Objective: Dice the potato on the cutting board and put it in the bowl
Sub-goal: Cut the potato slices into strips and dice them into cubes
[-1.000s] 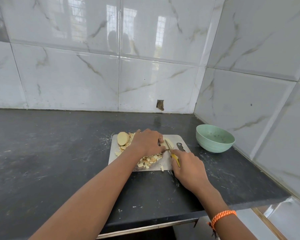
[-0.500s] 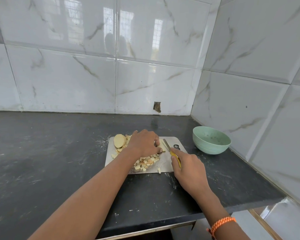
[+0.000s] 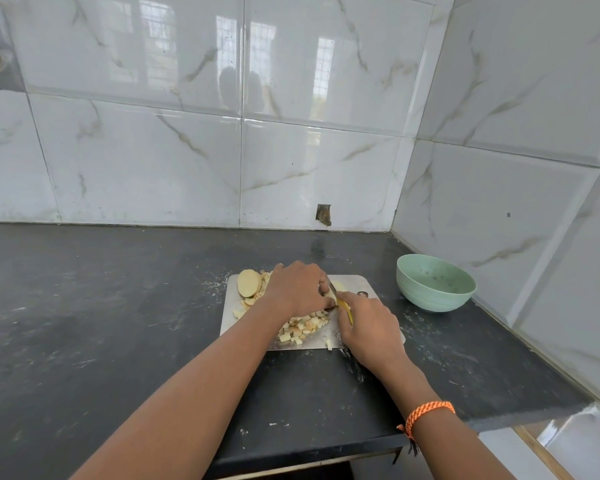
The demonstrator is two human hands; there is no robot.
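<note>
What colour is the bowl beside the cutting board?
Pale green bowl, seen best in the head view.

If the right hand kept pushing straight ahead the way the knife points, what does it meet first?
Most likely the left hand: the right hand holds the knife aimed up-left, its tip already at the left fingers over the potato piece being cut. Depth between blade and fingers is unclear.

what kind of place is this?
Most likely a home kitchen corner: dark stone countertop, glossy marble-look wall tiles, and a cutting board with potato pieces beside a green bowl.
</note>
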